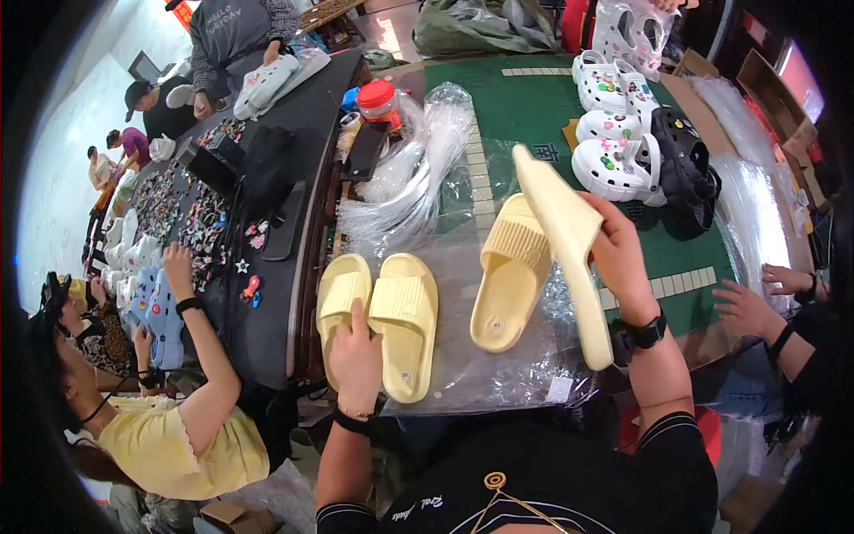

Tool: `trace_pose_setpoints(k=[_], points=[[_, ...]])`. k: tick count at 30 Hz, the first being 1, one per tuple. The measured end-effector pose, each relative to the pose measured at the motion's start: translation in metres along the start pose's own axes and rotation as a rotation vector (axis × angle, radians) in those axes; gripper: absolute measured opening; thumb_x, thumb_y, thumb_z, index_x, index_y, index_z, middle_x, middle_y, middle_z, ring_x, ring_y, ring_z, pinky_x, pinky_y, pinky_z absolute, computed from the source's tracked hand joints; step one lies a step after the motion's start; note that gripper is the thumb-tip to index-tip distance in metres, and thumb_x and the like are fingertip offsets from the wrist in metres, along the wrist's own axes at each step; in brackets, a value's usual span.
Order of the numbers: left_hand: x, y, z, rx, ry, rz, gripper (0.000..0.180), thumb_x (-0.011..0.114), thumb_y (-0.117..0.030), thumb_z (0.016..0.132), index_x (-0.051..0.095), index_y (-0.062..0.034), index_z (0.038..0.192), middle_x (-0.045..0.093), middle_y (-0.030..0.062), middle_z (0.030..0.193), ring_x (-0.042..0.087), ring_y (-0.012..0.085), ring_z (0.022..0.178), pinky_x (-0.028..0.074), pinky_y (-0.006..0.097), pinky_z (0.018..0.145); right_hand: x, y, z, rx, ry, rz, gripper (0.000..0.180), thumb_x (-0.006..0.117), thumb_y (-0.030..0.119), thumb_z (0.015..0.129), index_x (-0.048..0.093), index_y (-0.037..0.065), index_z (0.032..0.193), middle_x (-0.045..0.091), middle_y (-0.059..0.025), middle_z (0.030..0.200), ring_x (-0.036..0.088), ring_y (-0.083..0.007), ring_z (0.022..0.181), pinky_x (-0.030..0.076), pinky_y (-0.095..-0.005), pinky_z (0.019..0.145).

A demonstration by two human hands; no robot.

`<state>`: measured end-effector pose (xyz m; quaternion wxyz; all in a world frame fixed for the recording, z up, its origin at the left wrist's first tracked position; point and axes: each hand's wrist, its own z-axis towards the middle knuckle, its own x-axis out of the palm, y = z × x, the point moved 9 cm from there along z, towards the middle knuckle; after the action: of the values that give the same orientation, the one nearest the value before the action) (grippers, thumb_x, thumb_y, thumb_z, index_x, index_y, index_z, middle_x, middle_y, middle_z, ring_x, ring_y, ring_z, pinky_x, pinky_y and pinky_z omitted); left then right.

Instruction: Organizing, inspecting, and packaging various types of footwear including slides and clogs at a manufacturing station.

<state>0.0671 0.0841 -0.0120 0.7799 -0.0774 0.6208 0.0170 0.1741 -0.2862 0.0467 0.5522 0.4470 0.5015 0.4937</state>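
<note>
A pale yellow slide sandal is tilted up on its side in my right hand, the fingers wrapped round its strap side. Just left of it, a matching slide lies sole down on clear plastic bags. Further left, two more yellow slides rest side by side, the left one and the right one. Over the left one, my left hand has its index finger stretched onto the strap and its thumb apart; its other fingers are partly hidden.
White clogs and black clogs stand on the green mat. Behind the slides lie clear plastic strands, a red-lidded jar and a phone. People work at the dark left table; another person's hands are at right.
</note>
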Motion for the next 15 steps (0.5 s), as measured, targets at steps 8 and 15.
trace_pose_setpoints(k=[8,15], points=[[-0.029,-0.05,0.009,-0.026,0.17,-0.666,0.053,0.071,-0.023,0.083,0.052,-0.0001,0.127,0.059,0.0183,0.1,0.059,0.0339,0.087,0.049,0.042,0.073,0.002,-0.027,-0.021,0.026,0.173,-0.183,0.044,0.058,0.006,0.088,0.051,0.003,0.131,0.063,-0.0135,0.116,0.066,-0.0173,0.085,0.053,-0.028,0.067],[-0.018,-0.112,0.017,0.303,0.012,-0.528,0.053,0.073,-0.019,0.08,0.052,0.0025,0.124,0.056,0.0224,0.111,0.055,0.0377,0.099,0.046,0.042,0.083,-0.058,-0.086,-0.05,0.013,-0.08,-0.781,0.055,0.068,0.022,0.082,0.048,0.004,0.13,0.054,-0.0179,0.117,0.056,-0.0353,0.103,0.047,-0.0433,0.087]])
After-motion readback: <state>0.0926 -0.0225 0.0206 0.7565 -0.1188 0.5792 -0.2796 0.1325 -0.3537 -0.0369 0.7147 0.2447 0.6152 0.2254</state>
